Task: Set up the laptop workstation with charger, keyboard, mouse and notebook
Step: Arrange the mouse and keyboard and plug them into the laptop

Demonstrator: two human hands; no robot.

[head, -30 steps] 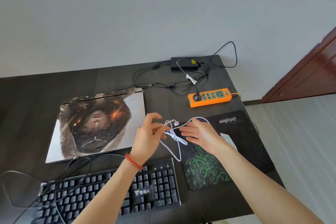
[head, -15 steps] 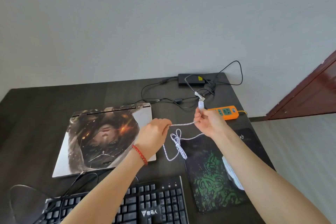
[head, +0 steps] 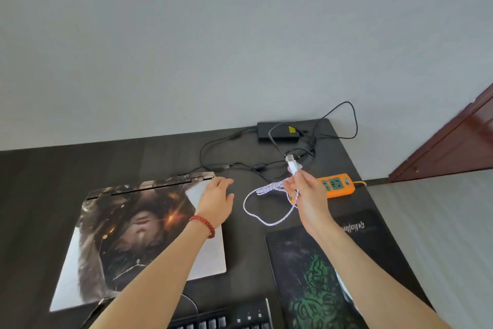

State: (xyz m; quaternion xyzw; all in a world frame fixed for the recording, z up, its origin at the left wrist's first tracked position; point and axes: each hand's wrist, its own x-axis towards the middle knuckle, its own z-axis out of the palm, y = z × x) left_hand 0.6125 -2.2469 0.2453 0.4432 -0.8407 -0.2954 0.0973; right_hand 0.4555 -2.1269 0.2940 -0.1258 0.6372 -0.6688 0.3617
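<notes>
- Right hand (head: 306, 195) pinching white cable (head: 266, 204) near its plug, raised beside orange strip (head: 338, 184).
- Left hand (head: 217, 202) relaxed, fingers loose, over closed laptop (head: 138, 235) corner.
- Cable loop hanging between hands.

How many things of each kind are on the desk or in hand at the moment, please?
Laptop: 1
Keyboard: 1
Mouse pads: 2
Power strip: 1
Charger brick: 1
White cable, held by the right hand: 1
Total: 7
</notes>
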